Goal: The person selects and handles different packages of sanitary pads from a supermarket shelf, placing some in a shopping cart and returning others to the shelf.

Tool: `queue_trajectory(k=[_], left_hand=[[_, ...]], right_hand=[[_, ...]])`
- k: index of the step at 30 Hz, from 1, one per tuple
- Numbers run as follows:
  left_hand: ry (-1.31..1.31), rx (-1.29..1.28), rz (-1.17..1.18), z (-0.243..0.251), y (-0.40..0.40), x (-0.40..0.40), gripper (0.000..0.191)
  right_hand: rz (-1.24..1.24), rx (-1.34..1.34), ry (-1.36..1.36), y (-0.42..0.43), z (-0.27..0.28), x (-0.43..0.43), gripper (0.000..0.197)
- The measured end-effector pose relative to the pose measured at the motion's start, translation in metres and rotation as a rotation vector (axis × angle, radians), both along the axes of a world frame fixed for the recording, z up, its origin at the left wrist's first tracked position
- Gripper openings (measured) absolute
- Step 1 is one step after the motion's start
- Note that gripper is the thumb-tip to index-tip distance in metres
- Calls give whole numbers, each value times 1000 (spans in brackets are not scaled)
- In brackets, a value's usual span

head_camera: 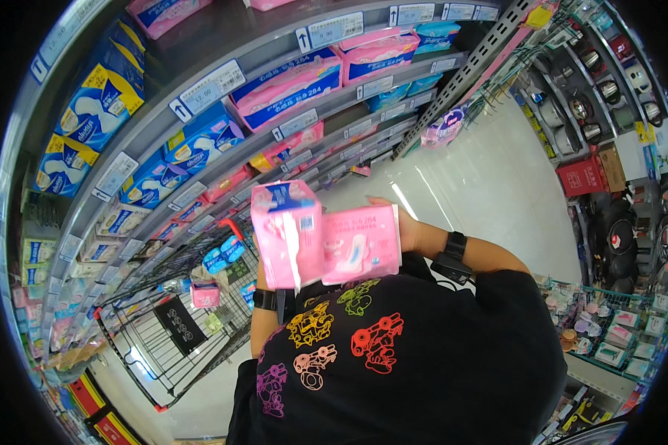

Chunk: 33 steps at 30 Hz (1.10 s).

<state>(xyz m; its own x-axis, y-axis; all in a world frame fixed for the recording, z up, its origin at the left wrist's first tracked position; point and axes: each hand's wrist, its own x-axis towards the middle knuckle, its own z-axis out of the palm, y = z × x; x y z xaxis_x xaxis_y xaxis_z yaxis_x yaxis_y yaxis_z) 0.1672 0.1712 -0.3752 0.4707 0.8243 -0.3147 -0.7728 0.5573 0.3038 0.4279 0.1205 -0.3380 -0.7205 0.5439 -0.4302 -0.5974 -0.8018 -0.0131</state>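
Observation:
Two pink packs of sanitary pads are held side by side before my chest. My left hand, nearly all hidden behind the pink pack with a blue top [289, 239], is at the end of the left arm, which rises beneath that pack. On the other side, my right hand [403, 222] grips the flatter pink pack [362, 245] from behind its far edge, with some fingers showing above it. The two packs touch or overlap at the middle. Black straps circle both wrists.
A metal shopping cart [172, 328] with several packs and a bottle stands at the left. Curving shelves [200, 94] of pad packs run along the left and top. Pots, pans and a green wire basket [601, 334] of small goods line the right. Pale floor tiles lie between.

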Motion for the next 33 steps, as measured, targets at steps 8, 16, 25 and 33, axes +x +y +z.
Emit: queue_trajectory(k=[8, 16, 25, 33], left_hand=[[130, -35, 64, -28, 14, -10, 59], [250, 87, 88, -32, 23, -11, 57], [213, 36, 56, -2, 35, -17, 57], [-49, 241, -212, 50, 4, -25, 56]], right_hand=[[-223, 42, -75, -6, -3, 0, 63], [-229, 72, -90, -1, 8, -2, 60], [-22, 139, 5, 13, 26, -1, 74], [-178, 374, 10, 8, 86, -11, 65]])
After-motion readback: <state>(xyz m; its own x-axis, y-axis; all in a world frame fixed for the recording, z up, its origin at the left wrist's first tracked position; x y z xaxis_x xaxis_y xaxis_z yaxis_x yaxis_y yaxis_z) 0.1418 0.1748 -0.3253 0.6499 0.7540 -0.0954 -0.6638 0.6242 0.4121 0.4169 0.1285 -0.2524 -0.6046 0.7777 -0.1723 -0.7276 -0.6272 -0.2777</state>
